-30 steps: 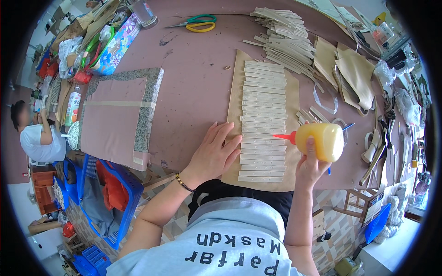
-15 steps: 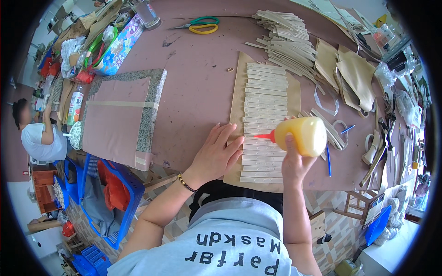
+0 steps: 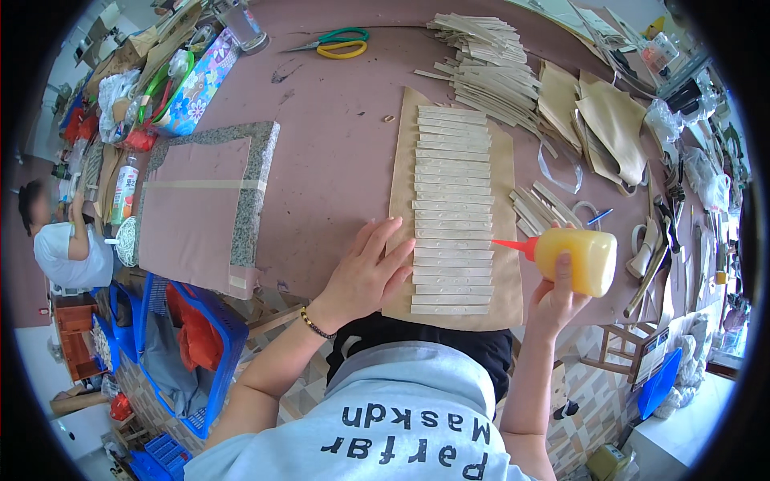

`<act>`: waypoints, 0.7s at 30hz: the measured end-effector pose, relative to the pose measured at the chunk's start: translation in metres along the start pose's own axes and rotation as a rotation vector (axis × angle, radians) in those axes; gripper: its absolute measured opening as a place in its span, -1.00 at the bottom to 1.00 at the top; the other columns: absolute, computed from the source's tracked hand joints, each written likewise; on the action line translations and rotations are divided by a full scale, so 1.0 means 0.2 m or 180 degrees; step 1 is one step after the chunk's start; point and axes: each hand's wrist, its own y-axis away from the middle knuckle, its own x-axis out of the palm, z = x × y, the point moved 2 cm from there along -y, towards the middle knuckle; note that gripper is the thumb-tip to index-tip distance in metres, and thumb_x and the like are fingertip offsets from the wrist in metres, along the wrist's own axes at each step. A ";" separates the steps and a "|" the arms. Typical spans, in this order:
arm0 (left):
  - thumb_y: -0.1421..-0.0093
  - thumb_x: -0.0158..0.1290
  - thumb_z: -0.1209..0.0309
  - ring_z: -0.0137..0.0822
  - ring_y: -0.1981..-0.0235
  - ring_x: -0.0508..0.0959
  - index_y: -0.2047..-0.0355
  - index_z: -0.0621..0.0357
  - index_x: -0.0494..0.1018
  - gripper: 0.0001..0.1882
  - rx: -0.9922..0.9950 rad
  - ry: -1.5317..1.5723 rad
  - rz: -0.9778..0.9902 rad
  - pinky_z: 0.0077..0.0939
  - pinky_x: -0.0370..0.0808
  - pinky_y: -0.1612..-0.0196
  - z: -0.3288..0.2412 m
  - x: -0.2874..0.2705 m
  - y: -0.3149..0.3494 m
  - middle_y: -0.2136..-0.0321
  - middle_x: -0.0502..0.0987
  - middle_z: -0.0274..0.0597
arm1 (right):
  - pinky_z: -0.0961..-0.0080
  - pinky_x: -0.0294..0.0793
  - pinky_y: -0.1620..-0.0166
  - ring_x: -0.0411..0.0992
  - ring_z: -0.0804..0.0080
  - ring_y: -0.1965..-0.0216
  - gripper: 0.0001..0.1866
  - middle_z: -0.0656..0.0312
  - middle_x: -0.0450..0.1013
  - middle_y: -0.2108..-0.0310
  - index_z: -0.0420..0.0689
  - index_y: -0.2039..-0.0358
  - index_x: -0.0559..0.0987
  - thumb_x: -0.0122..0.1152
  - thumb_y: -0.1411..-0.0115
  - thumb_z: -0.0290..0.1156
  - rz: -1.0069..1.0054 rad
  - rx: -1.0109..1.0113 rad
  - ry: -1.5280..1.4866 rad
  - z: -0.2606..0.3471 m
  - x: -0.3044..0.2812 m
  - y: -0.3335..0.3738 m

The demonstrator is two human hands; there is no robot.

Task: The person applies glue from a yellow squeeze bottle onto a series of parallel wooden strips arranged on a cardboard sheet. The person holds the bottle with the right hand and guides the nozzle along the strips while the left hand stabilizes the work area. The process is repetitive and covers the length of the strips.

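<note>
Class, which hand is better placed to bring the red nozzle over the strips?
Probably the right hand: it grips the yellow bottle, whose red nozzle points left toward the strips. The left hand holds no bottle.

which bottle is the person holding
The yellow squeeze bottle with the red nozzle, in the right hand; the labelled bottle by the stone slab is not held.

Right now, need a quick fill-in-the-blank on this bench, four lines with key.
1. The right hand holds a squeeze bottle with a ____ nozzle.
2. A beaded bracelet circles the ____ wrist.
3. The squeeze bottle's body is to the ____ of the pale strips.
4. The scissors have one green handle loop and one ____ one.

Missing words: red; left; right; yellow.
</note>
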 end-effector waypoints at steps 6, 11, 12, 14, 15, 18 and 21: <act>-0.16 0.15 0.39 0.19 -0.14 0.31 -0.10 0.16 0.35 -0.51 -0.0066 -0.0087 0.0074 -0.02 0.32 -0.21 -0.02 0.01 0.01 -0.17 0.21 0.15 | 0.14 0.52 -0.08 0.44 0.00 -0.07 -0.46 -0.04 0.42 -0.05 -0.21 -0.15 0.32 0.30 -0.19 -0.48 0.0015 0.0167 0.0009 -0.04 0.00 0.03; -0.17 0.15 0.38 0.19 -0.12 0.32 -0.10 0.15 0.35 -0.52 -0.0074 -0.0124 0.0078 -0.02 0.34 -0.19 -0.02 0.01 0.01 -0.17 0.21 0.14 | 0.15 0.52 -0.08 0.45 0.02 -0.07 -0.46 -0.03 0.43 -0.04 -0.21 -0.14 0.33 0.30 -0.18 -0.48 0.0091 0.0153 0.0075 -0.06 -0.01 0.02; -0.17 0.15 0.38 0.19 -0.12 0.32 -0.10 0.15 0.35 -0.52 -0.0071 -0.0129 0.0081 -0.02 0.34 -0.19 -0.02 0.01 0.01 -0.17 0.21 0.15 | 0.16 0.51 -0.08 0.45 0.03 -0.07 -0.46 -0.03 0.44 -0.04 -0.21 -0.14 0.33 0.30 -0.18 -0.49 0.0086 0.0163 0.0062 -0.06 0.00 0.03; -0.17 0.15 0.38 0.19 -0.12 0.32 -0.10 0.15 0.35 -0.52 -0.0068 -0.0136 0.0082 -0.03 0.34 -0.19 -0.02 0.01 0.01 -0.17 0.21 0.15 | 0.17 0.51 -0.09 0.45 0.03 -0.07 -0.46 -0.04 0.44 -0.03 -0.21 -0.14 0.33 0.31 -0.17 -0.50 0.0098 0.0191 0.0032 -0.07 0.02 0.04; -0.17 0.15 0.38 0.19 -0.12 0.32 -0.10 0.15 0.35 -0.52 -0.0068 -0.0139 0.0078 -0.03 0.34 -0.18 -0.02 0.01 0.01 -0.16 0.21 0.14 | 0.17 0.50 -0.09 0.45 0.04 -0.07 -0.46 -0.04 0.44 -0.03 -0.21 -0.14 0.33 0.31 -0.17 -0.50 0.0115 0.0210 0.0014 -0.08 0.02 0.04; -0.16 0.15 0.38 0.18 -0.11 0.32 -0.09 0.15 0.35 -0.52 -0.0070 -0.0126 0.0035 -0.03 0.35 -0.18 -0.02 0.02 0.01 -0.16 0.22 0.14 | 0.18 0.48 -0.11 0.45 0.04 -0.07 -0.45 -0.05 0.44 -0.03 -0.21 -0.14 0.32 0.30 -0.17 -0.52 0.0219 0.0221 0.0033 -0.09 0.07 0.06; -0.16 0.16 0.37 0.18 -0.11 0.32 -0.07 0.15 0.37 -0.54 -0.0076 -0.0116 0.0006 -0.03 0.36 -0.17 -0.02 0.02 0.01 -0.15 0.23 0.13 | 0.16 0.47 -0.12 0.45 0.03 -0.08 -0.44 -0.05 0.44 -0.03 -0.21 -0.15 0.30 0.29 -0.17 -0.54 0.0330 0.0297 0.0040 -0.10 0.13 0.10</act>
